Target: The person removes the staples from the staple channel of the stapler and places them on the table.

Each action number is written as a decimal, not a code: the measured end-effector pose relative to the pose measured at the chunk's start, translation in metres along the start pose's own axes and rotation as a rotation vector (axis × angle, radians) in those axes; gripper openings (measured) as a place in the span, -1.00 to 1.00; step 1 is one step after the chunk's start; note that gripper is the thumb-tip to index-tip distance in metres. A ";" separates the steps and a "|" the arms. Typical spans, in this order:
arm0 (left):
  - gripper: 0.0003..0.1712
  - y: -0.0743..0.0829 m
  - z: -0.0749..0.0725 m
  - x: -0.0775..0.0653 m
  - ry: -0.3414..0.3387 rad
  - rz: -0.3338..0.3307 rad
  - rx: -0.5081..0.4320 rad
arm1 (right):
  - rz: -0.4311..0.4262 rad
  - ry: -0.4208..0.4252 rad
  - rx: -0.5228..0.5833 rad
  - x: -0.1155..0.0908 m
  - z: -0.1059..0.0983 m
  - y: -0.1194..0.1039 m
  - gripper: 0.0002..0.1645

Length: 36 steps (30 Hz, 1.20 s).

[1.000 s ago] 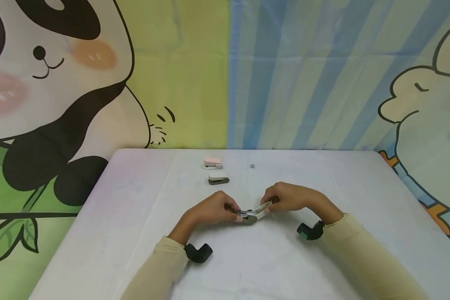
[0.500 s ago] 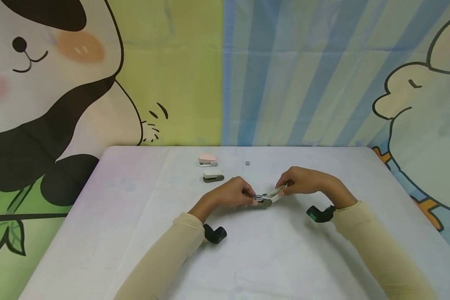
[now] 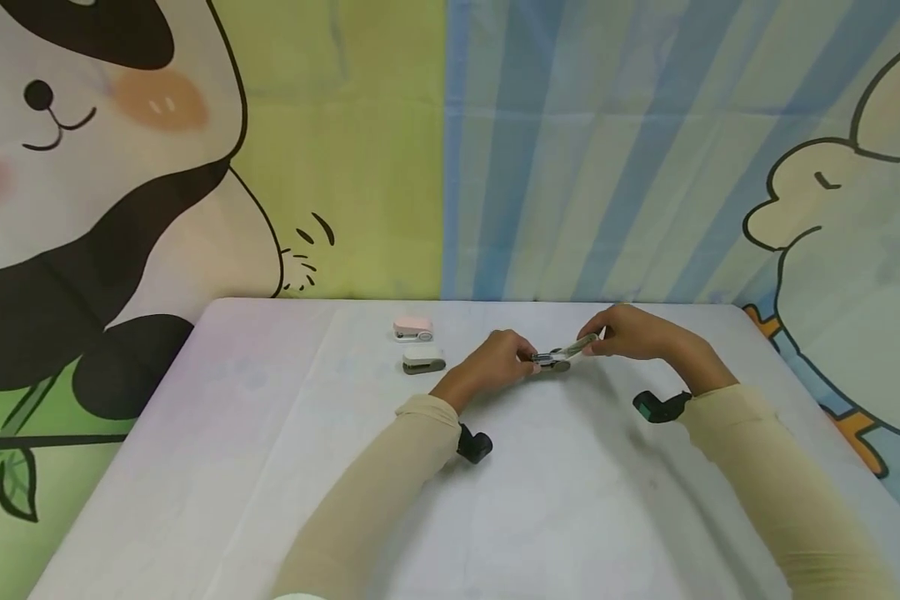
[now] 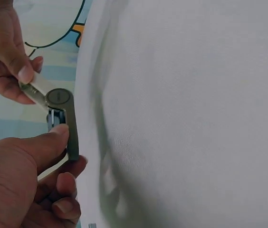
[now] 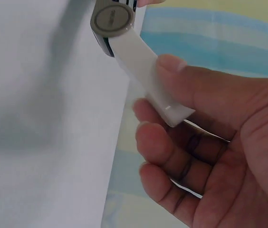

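A stapler (image 3: 558,363) with a white top arm and grey-green base is spread wide open at its hinge, held above the table by both hands. My left hand (image 3: 495,365) pinches its base end; in the left wrist view the thumb lies on the metal magazine (image 4: 56,118) beside the base (image 4: 72,133). My right hand (image 3: 636,333) grips the far end of the white arm (image 5: 136,59) between thumb and fingers. The round hinge (image 5: 112,20) shows between the hands in the right wrist view.
On the white table (image 3: 255,467), a pink stapler (image 3: 413,328) and a white-and-grey stapler (image 3: 423,360) stand left of my left hand. A small grey piece (image 4: 92,225) shows at the left wrist view's bottom edge. A printed cloth (image 3: 390,167) hangs behind the table.
Both hands have carried the opened stapler forward and to the right, toward the back of the table. The small grey piece at the back is now hidden behind the left hand in the head view.
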<state>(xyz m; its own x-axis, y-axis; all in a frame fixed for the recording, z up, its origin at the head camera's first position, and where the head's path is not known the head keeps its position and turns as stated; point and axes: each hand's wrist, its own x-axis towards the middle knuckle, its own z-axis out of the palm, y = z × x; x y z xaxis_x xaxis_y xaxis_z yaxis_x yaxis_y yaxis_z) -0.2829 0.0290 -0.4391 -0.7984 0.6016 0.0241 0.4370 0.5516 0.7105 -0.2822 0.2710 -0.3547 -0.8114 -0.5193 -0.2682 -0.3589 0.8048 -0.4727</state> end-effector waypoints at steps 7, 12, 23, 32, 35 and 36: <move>-0.75 -0.002 0.010 0.014 0.089 -0.012 0.044 | -0.001 0.081 0.017 0.005 -0.002 0.008 -0.64; -0.79 -0.005 0.017 0.019 0.190 -0.037 0.031 | -0.006 0.152 0.026 0.012 0.004 0.015 -0.66; -0.85 -0.002 0.021 0.044 0.268 -0.107 0.142 | 0.068 0.214 0.084 0.023 0.005 0.033 -0.61; -0.83 -0.001 0.024 0.049 0.254 -0.108 0.151 | 0.106 0.191 0.086 0.022 0.008 0.043 -0.59; -0.80 -0.001 0.023 0.049 0.242 -0.127 0.146 | 0.112 0.174 0.112 0.024 0.010 0.046 -0.57; -0.78 -0.001 0.024 0.050 0.233 -0.135 0.142 | 0.109 0.166 0.116 0.024 0.010 0.046 -0.56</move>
<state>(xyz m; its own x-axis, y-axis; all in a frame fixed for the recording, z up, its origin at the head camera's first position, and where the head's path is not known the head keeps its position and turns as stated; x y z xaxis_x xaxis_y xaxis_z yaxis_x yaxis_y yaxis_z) -0.3133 0.0718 -0.4557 -0.9194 0.3781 0.1085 0.3611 0.7023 0.6135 -0.3136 0.2929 -0.3912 -0.9108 -0.3687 -0.1860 -0.2169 0.8103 -0.5444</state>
